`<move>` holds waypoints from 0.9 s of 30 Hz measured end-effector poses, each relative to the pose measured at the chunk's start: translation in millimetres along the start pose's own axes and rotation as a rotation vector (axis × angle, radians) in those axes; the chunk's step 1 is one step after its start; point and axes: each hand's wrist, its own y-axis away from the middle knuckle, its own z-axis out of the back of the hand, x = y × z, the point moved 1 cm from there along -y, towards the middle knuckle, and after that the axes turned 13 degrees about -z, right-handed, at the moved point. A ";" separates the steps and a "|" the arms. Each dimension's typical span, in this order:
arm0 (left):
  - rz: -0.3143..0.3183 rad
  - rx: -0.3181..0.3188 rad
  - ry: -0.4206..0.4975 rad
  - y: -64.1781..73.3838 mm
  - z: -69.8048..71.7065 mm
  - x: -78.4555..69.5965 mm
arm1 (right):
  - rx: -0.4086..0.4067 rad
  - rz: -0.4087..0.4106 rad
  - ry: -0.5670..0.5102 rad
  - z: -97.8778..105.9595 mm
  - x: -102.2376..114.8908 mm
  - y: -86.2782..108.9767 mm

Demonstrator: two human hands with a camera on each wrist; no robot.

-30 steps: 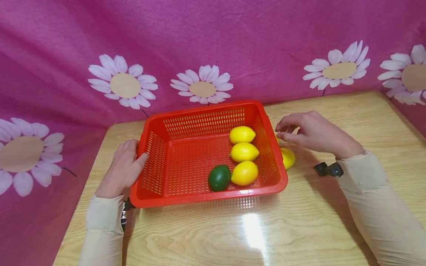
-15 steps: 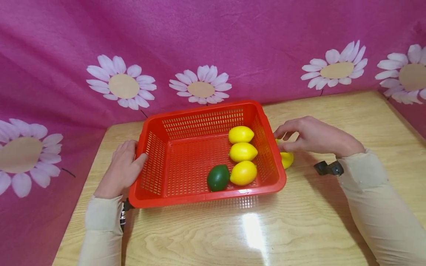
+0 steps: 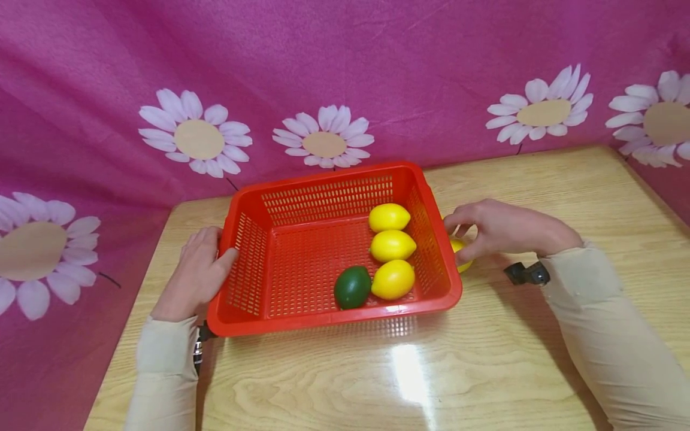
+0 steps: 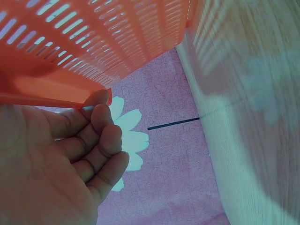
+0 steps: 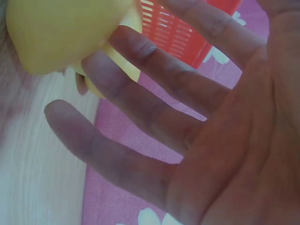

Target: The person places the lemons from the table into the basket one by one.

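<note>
A red plastic basket [image 3: 334, 320] stands on the table, its left rim gripped by my left hand [image 3: 196, 272]; in the left wrist view the curled fingers [image 4: 105, 136] lie under that rim. Inside, three lemons [image 3: 392, 246] line the right side, and a dark green lemon-shaped fruit [image 3: 353, 287] lies beside the nearest one. Just outside the basket's right wall, my right hand [image 3: 501, 227] is over a yellow lemon [image 3: 462, 254], partly hidden by its fingers. In the right wrist view the fingers are spread by this lemon [image 5: 61, 33], with another yellow fruit [image 5: 119, 63] behind.
The wooden table [image 3: 302, 383] extends in front of the basket and to the right. A pink cloth [image 3: 431, 78] printed with white daisies hangs behind and at the left. A black wrist device [image 3: 525, 274] sits under the right wrist.
My right hand has moved down and slightly toward me, from above the outer lemons to beside the nearer one. My left hand keeps its hold on the basket.
</note>
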 end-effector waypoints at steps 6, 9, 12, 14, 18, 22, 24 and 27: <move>-0.014 -0.007 -0.010 -0.3 -0.3 0.6 | 0.037 0.000 0.007 -2.7 -1.1 -2.0; -0.017 -0.008 -0.015 -0.5 -0.4 0.6 | 0.053 -0.017 0.013 -4.1 -1.5 -2.0; -0.012 -0.005 -0.009 -0.5 -0.5 0.5 | 0.073 -0.035 0.001 -5.1 -2.1 -2.3; -0.009 -0.003 -0.007 -0.2 -0.5 0.3 | 0.092 -0.049 -0.016 -5.9 -2.7 -3.0; 0.001 0.002 -0.003 0.4 -0.3 0.0 | 0.121 -0.074 -0.045 -7.3 -3.6 -4.0; -0.001 0.001 -0.007 0.5 -0.2 -0.4 | 0.118 -0.078 -0.043 -8.3 -3.7 -4.3; -0.008 -0.003 -0.011 0.3 -0.2 -0.3 | 0.114 -0.081 -0.038 -9.1 -3.9 -4.5; -0.023 -0.010 -0.021 -0.1 0.0 -0.2 | 0.112 -0.070 -0.026 -10.4 -4.1 -5.5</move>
